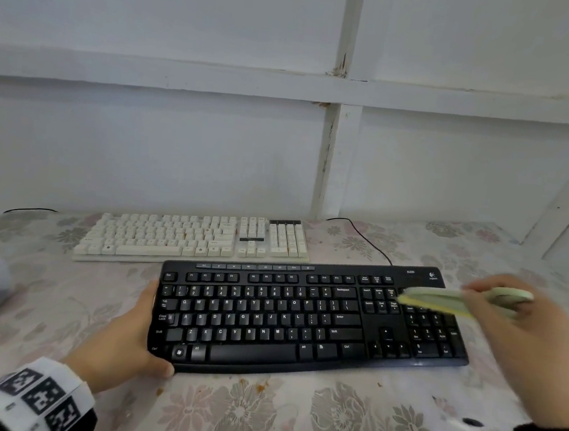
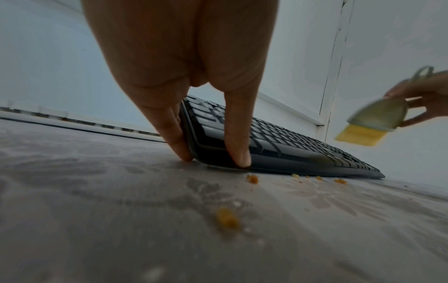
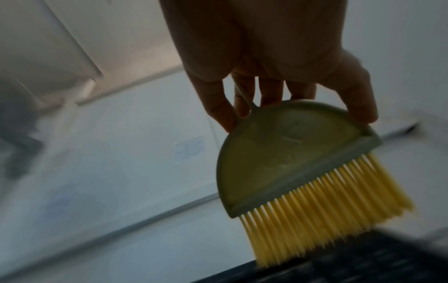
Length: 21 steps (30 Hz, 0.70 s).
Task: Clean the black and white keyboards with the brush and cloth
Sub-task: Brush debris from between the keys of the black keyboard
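White panelled wall behind, floral cloth-covered table [image 1: 258, 416] under us. Black kbd [image 1: 301, 320] sits front and centre; white kbd [image 1: 191, 238] just behind it, w/ orange specks on some keys. Left hand [image 1: 120, 345] grips the black kbd's left end, thumb on its front corner, fingers along the side edge. Right hand [image 1: 521, 325] is wrapped round the brush [image 1: 454, 299], its yellow bristles [image 3: 322, 206] over the black kbd's numpad end, touching or just above, can't tell thru blur. Looks like we're mid brush pass on the black kbd. Crumbs [image 2: 252, 179] lie on the table just in front of it. Next, prob: sweep bristles along key rows toward its left end, keep it pinned. Readable on its top right corner: "K200", Logitech logo. No wiping cloth in view.
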Available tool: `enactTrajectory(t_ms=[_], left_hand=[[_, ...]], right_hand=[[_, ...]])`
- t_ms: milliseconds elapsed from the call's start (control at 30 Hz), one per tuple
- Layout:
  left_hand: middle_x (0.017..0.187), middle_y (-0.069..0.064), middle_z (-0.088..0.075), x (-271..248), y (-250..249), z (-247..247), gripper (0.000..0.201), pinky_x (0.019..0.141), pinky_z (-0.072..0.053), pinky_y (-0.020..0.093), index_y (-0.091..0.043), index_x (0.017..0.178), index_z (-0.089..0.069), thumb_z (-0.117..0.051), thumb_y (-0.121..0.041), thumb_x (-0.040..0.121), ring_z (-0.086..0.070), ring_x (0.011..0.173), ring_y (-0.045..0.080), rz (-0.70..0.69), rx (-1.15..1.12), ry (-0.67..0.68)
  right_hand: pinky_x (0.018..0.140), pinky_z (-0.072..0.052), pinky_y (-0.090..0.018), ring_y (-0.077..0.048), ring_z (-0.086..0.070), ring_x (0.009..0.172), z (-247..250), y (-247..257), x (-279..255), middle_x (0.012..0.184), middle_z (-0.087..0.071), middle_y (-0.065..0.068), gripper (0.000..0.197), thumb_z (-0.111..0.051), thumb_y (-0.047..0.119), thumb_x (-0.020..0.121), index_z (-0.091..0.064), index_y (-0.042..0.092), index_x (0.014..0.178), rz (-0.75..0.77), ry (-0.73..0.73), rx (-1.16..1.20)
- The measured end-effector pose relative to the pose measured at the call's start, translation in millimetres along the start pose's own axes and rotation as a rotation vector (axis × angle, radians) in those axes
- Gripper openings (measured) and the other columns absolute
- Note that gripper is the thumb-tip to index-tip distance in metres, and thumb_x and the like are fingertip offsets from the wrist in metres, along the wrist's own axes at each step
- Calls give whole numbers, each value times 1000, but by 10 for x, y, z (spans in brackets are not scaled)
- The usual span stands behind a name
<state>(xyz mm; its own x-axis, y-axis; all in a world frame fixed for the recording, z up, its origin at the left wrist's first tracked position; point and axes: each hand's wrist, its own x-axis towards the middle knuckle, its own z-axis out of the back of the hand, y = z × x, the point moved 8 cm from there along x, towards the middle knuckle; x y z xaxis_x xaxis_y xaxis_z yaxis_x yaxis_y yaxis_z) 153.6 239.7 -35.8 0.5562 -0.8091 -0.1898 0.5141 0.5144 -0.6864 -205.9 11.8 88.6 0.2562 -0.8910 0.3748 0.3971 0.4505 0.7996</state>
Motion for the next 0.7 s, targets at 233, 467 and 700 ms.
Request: enactTrajectory(t_ms=[233, 467, 700], left_hand=[[104, -11, -63, -14, -27, 12, 118, 73, -47, 21, -60, 121, -2, -82, -1, 57, -60, 90, 5, -15, -12, -3], [91, -13, -60, -27, -103, 28, 111, 57, -43, 12, -50, 125, -1, -79, -3, 62, -59, 77, -1, -16, 43, -23], [95, -18, -56, -30, -112, 30, 114, 59, -42, 11, -50, 129, 2, -80, -6, 63, -56, 80, -3, -28, 43, -20]], right_hand=[[84, -46, -28, 1, -55, 88, -1592, 1021, -871, 94, -60, 22, 8, -49, 50, 81, -56, 47, 81, 249, 479, 68], [83, -20, -32, -9, -40, 103, -2132, 1348, -1205, 110, -51, 12, 19, -41, 47, 94, -49, 36, 107, 314, 626, -98], [83, -23, -35, -9, -41, 100, -2125, 1269, -1262, 107, -49, 13, 28, -30, 54, 89, -45, 37, 105, 298, 666, -177]])
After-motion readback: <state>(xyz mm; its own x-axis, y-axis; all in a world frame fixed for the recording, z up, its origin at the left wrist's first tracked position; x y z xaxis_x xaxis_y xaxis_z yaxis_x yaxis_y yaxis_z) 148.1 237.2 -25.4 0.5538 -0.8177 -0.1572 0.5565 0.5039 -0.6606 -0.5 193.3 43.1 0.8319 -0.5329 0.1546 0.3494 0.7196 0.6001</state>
